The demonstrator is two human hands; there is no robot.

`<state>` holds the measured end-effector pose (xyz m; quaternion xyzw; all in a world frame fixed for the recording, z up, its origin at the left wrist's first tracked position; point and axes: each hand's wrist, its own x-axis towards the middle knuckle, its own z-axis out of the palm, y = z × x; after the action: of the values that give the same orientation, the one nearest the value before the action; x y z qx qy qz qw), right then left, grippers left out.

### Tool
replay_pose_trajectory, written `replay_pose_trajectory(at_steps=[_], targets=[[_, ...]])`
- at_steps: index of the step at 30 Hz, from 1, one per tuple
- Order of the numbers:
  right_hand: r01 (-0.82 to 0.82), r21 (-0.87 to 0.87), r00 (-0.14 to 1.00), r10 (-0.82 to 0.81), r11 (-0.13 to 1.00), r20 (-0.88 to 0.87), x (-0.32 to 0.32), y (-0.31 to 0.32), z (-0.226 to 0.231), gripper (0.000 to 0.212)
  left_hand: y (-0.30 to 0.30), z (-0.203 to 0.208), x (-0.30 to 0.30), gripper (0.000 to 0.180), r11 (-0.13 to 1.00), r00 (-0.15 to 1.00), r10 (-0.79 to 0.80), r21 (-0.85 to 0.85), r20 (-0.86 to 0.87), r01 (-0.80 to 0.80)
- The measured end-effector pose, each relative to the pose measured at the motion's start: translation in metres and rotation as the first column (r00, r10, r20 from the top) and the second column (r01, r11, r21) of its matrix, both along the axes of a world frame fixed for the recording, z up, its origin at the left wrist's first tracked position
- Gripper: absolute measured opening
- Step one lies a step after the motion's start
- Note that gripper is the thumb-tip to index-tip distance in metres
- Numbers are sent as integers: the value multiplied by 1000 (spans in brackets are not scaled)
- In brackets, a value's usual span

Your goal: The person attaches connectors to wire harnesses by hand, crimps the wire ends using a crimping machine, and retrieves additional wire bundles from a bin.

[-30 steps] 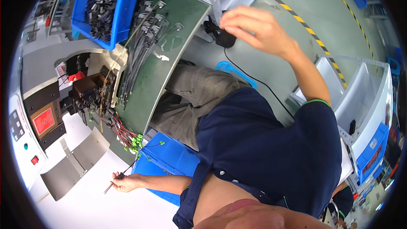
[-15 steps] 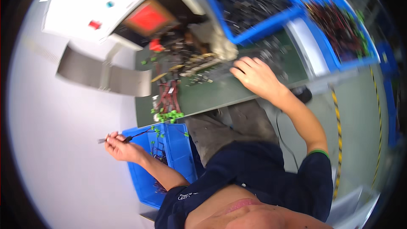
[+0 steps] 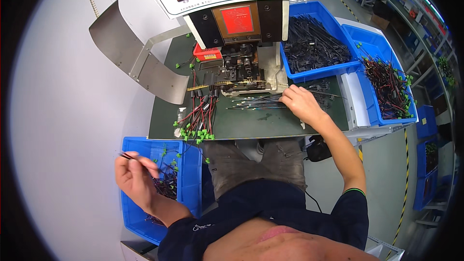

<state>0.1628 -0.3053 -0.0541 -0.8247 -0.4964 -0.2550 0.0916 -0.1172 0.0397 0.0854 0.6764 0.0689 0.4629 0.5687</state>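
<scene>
My left hand is raised over the blue bin at the left, its fingers closed around a thin dark cable whose ends stick out past the fingertips. Motion smears this hand a little. On the green bench top, my right hand rests with curled fingers on a loose bundle of black wires; the fingertips partly hide where they grip. Just behind the wires stands a crimping press with a yellow terminal strip feeding in. Red-and-black leads with green connectors lie left of the wires.
Under my left arm, the blue bin holds finished-looking leads. Another blue bin full of black cables stands right of the press, beside a third bin of red-black leads. A curved metal guard juts out at the left. A small red tray sits behind.
The view has swung and sharpened, bringing the press to the middle. My left hand still holds a dark cable, now turned with its fingers upward. My right hand remains at the black wires.
</scene>
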Motion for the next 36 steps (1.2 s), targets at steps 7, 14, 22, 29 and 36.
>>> replay_pose_trajectory(at_steps=[7, 14, 22, 29, 36], targets=[[22, -24, 995, -24, 999, -101, 3, 7, -3, 11, -56, -56, 54, 4, 739, 712, -665, -335, -226, 584], [97, 48, 967, -82, 994, -242, 3, 4, 20, 9, -90, -113, 126, 9, 820, 772, -573, -175, -276, 545], [139, 180, 854, -26, 974, -519, -6, -3, 39, 12, -92, -145, 160, 14, 756, 800, -589, -430, -114, 494], [309, 263, 657, -5, 914, -754, -42, 3, 62, 13, -77, -156, 158, 9, 749, 814, -563, -506, -144, 428], [473, 342, 278, 231, 812, -933, -95, 26, 12, 12, -78, -157, 158, 25, 609, 752, -654, -647, -83, 458]])
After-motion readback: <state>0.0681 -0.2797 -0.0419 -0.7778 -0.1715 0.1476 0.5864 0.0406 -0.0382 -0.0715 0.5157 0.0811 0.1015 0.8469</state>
